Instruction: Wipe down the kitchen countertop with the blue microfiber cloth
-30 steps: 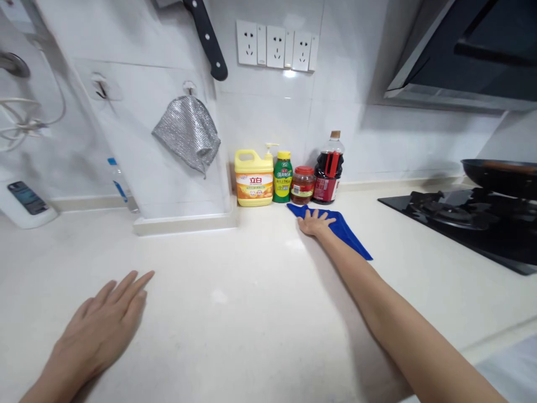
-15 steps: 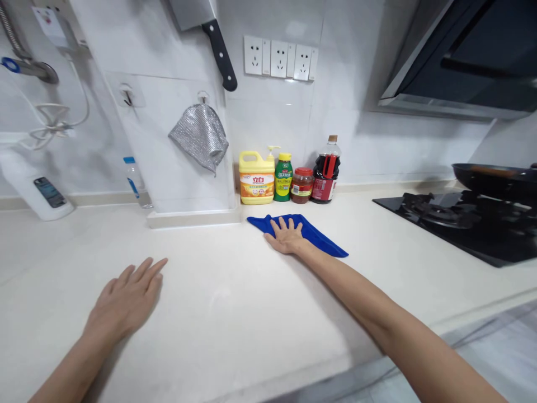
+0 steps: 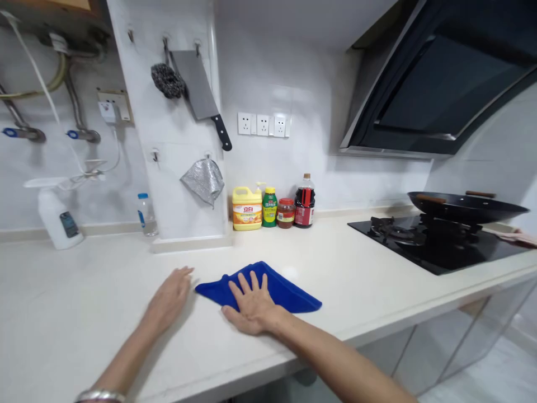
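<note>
A blue cloth [image 3: 285, 288] lies spread in a rough triangle on the white countertop [image 3: 319, 252]. My right hand [image 3: 254, 305] presses flat on it with the fingers spread, and the heel of the palm reaches past the cloth's near edge. To the left of the cloth, my left hand [image 3: 171, 296] rests by the counter surface with its fingers stretched forward and holding nothing. A small gap separates it from the cloth's left tip.
Against the wall stand a yellow detergent jug [image 3: 247, 210], a green bottle [image 3: 269, 208], a red-lidded jar [image 3: 286, 214] and a dark sauce bottle [image 3: 305, 204]. A cleaver [image 3: 197, 84] hangs above. A wok [image 3: 465, 207] sits on the black stove [image 3: 440, 249].
My right hand and the cloth have come nearer, away from the bottles. My left hand has moved right, closer to the cloth. The view has tilted up, showing more of the wall.
</note>
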{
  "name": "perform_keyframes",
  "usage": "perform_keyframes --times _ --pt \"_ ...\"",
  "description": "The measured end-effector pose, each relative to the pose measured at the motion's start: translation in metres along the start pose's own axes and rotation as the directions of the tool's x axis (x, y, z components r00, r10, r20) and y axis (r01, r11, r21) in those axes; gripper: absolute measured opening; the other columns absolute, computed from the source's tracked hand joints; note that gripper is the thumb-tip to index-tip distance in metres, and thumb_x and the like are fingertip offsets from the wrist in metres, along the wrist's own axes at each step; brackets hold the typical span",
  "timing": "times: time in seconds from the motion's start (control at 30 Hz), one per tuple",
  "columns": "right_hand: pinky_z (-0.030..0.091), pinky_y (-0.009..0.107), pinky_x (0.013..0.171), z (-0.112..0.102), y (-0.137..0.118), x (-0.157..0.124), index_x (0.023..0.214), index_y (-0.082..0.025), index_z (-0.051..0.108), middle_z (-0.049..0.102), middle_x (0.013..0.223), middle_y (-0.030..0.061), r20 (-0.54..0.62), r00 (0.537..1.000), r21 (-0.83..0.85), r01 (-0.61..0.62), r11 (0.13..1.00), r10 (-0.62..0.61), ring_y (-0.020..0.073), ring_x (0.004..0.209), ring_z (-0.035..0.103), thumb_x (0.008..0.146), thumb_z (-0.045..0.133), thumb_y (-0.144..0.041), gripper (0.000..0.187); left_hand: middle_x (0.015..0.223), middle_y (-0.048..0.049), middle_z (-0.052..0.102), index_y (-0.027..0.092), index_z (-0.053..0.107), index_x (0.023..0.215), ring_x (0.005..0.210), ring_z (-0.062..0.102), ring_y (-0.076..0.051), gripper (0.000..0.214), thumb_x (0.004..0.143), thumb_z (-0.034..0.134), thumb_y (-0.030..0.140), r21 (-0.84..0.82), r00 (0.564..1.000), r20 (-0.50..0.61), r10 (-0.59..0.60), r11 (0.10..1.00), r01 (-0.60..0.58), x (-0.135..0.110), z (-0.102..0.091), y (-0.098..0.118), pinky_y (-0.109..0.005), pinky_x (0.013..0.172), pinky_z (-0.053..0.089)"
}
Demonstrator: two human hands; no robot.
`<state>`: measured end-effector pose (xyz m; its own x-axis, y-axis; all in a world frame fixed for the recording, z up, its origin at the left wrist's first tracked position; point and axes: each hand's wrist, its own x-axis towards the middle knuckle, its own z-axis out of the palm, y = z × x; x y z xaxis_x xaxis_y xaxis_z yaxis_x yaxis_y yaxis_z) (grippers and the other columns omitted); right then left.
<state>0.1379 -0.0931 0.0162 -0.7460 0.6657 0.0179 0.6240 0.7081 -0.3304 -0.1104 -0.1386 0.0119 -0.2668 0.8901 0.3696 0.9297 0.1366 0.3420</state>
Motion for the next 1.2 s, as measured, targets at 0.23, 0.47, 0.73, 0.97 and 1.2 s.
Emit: perform_keyframes --times 0.23,0.47,0.73,0.97,1.2 --pt "0.024 0.048 0.118 -0.043 0.053 -0.012 0.135 -0.029 0.058 0.053 0.144 0.0017 -0.102 0.980 0.356 0.195 0.914 -0.169 0.0247 0.137 0.043 0.100 0.015 -0.052 0.059 0.158 -0.0075 0.029 0.015 0.023 0.154 0.147 0.023 -0.024 0.065 0.098 0.017 0.046 0.113 0.942 0.321 0.098 0.984 -0.141 -0.018 0.026 0.072 -0.047 0.122 0.015" --pt "0.053 0.036 0.090 -0.054 0.175 -0.030 0.101 -0.012 0.071 0.072 0.107 0.0145 -0.519 0.758 0.609 0.001 0.794 0.396 0.0243 0.101 0.067 0.093 0.027 -0.055 0.062 0.162 -0.0072 0.013 0.012 0.018 0.155 0.150 0.009 -0.024 0.073 0.096 0.015 0.055 0.212 0.946 0.325 0.010 0.974 -0.083 -0.034 0.021 0.044 -0.047 0.123 0.011" --pt "0.053 0.031 0.078 -0.038 0.211 -0.034 0.090 -0.017 0.068 0.073 0.092 0.0107 -0.530 0.694 0.608 -0.090 0.789 0.488 0.0206 0.086 0.068 0.090 0.029 -0.043 0.047 0.160 -0.0080 0.019 0.012 0.020 0.154 0.149 0.017 -0.023 0.067 0.095 0.018 0.044 0.328 0.957 0.271 -0.105 0.945 0.011 -0.036 -0.004 -0.011 -0.051 0.122 0.015" --pt "0.043 0.030 0.076 -0.038 0.207 -0.030 0.086 -0.023 0.063 0.069 0.087 0.0045 -0.562 0.669 0.500 -0.193 0.844 0.486 0.0202 0.084 0.062 0.091 0.033 -0.037 0.034 0.154 -0.0261 0.029 -0.003 0.032 0.148 0.146 0.023 -0.036 0.069 0.094 0.028 0.041 0.598 0.936 0.164 -0.312 0.786 0.157 -0.011 -0.022 0.022 -0.055 0.120 0.012" --pt "0.038 0.030 0.069 -0.036 0.208 -0.029 0.087 -0.024 0.060 0.067 0.088 0.0043 -0.551 0.685 0.415 -0.271 0.869 0.477 0.0211 0.082 0.059 0.093 0.032 -0.037 0.031 0.160 -0.0207 0.012 0.023 0.020 0.155 0.147 0.004 -0.041 0.074 0.094 0.021 0.064 0.339 0.940 0.326 -0.103 0.941 -0.014 -0.022 0.041 0.111 -0.070 0.112 0.012"
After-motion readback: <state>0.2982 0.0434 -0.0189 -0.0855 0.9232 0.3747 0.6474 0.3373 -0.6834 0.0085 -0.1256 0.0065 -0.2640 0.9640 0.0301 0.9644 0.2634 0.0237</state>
